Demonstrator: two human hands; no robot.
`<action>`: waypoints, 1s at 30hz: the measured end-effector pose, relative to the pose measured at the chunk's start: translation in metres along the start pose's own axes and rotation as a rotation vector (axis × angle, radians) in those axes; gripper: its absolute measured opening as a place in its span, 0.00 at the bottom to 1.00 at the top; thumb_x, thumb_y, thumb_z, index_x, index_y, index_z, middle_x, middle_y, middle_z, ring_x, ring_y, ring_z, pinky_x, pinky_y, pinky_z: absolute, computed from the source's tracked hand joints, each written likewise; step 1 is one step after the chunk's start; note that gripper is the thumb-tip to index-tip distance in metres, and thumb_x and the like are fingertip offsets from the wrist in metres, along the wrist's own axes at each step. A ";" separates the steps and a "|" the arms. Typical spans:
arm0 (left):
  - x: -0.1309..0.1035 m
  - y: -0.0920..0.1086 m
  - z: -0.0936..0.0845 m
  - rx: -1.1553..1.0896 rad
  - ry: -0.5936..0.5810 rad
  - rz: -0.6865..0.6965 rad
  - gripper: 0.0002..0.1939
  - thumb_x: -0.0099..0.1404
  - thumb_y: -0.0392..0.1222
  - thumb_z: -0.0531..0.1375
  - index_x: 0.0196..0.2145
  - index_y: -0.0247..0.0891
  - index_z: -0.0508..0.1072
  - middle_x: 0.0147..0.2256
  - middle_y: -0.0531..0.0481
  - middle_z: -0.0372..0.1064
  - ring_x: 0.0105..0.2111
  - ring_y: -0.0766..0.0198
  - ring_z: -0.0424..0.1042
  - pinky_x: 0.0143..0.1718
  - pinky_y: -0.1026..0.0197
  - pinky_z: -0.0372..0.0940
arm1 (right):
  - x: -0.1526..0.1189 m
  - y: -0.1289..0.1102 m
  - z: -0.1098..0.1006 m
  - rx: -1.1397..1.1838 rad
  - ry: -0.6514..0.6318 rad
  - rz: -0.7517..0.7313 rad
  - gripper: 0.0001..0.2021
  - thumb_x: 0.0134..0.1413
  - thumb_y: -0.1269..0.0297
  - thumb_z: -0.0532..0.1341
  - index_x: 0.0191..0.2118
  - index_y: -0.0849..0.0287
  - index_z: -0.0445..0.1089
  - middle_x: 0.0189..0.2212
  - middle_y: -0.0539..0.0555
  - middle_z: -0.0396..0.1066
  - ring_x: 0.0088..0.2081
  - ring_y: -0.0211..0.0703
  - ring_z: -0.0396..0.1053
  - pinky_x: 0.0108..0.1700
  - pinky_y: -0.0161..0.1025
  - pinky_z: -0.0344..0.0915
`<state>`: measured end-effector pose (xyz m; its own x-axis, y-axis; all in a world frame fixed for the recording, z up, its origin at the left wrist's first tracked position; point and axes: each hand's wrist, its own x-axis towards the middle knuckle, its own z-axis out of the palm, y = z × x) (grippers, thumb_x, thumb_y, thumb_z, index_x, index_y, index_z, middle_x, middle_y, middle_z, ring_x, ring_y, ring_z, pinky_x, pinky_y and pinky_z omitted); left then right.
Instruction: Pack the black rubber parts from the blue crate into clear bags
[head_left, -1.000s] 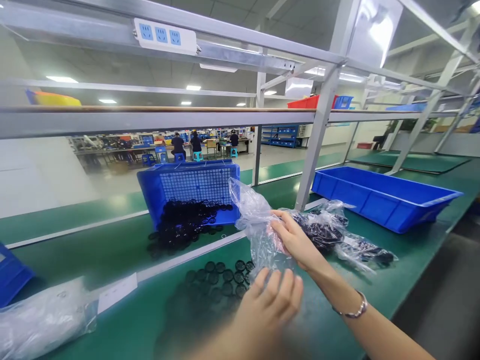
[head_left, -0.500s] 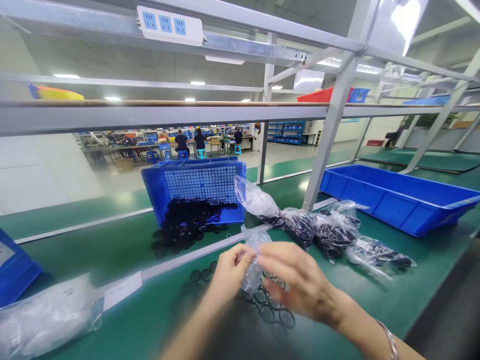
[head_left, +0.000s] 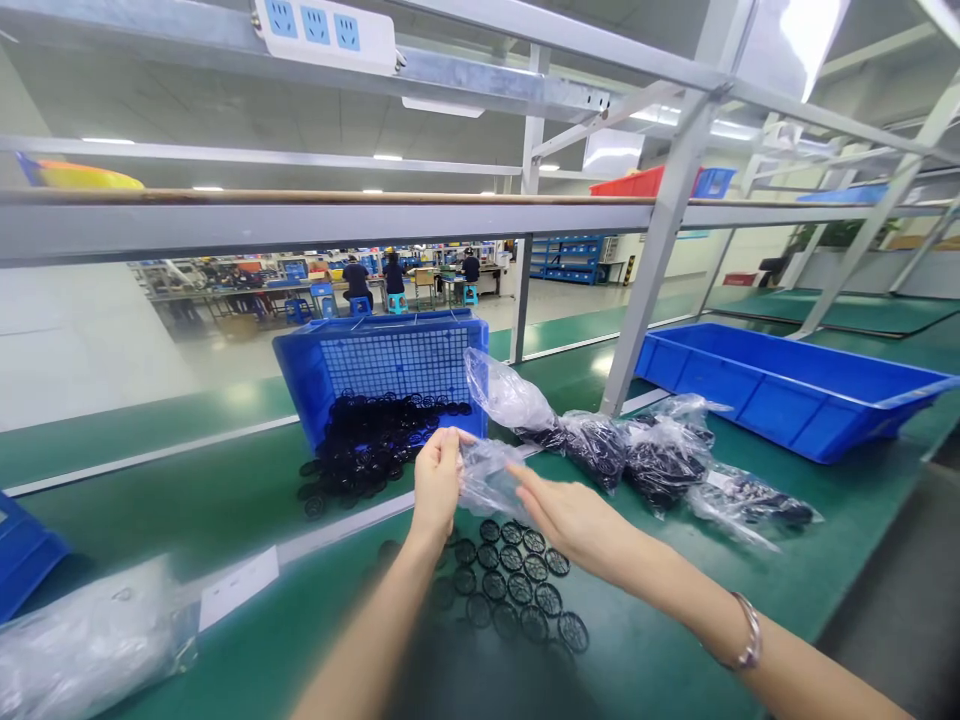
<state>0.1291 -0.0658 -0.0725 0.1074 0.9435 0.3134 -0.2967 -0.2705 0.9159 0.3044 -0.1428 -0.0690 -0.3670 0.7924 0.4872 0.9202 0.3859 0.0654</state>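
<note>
My left hand (head_left: 436, 480) pinches the left edge of a small clear plastic bag (head_left: 487, 478) held above the bench. Stretched flat, my right hand (head_left: 570, 518) reaches to the bag's right edge with its fingertips on the film. Below both hands, several black round mesh parts (head_left: 516, 585) lie in neat rows on the green mat. Behind them a tipped blue basket (head_left: 382, 365) spills a heap of the same black parts (head_left: 367, 445) onto the bench.
Filled clear bags of black parts (head_left: 637, 455) lie to the right, by a long blue tray (head_left: 787, 385). A bulky clear bag (head_left: 82, 645) sits at front left beside a white label (head_left: 238, 588). A metal post (head_left: 649, 275) rises behind the bags. People work at distant benches.
Both hands have lifted away from me with the bag. The bag, crumpled between them before, is now held spread out. The rows of black parts below are uncovered.
</note>
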 end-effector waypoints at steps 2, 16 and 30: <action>-0.010 0.019 0.007 0.105 -0.072 0.147 0.18 0.70 0.54 0.54 0.37 0.37 0.73 0.19 0.59 0.50 0.18 0.72 0.49 0.19 0.68 0.47 | 0.021 0.003 -0.008 -0.100 0.117 0.117 0.21 0.67 0.65 0.48 0.62 0.65 0.58 0.43 0.65 0.75 0.23 0.43 0.72 0.19 0.35 0.61; -0.020 0.062 -0.093 0.228 0.518 0.359 0.13 0.66 0.50 0.59 0.35 0.36 0.75 0.16 0.61 0.49 0.16 0.73 0.49 0.17 0.68 0.48 | -0.060 0.026 0.026 0.390 -0.062 0.054 0.13 0.70 0.68 0.49 0.51 0.54 0.68 0.42 0.54 0.71 0.37 0.41 0.73 0.38 0.40 0.72; -0.033 0.080 -0.102 0.182 0.677 0.439 0.05 0.60 0.40 0.62 0.30 0.36 0.76 0.14 0.60 0.54 0.15 0.72 0.53 0.15 0.67 0.50 | -0.140 0.018 0.046 0.363 -0.320 0.075 0.15 0.67 0.69 0.52 0.53 0.48 0.69 0.53 0.56 0.66 0.43 0.42 0.72 0.44 0.41 0.72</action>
<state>0.0056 -0.0986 -0.0351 -0.5944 0.6404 0.4865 -0.0143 -0.6132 0.7898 0.3658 -0.2256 -0.1763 -0.3772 0.9079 0.1830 0.8598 0.4167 -0.2951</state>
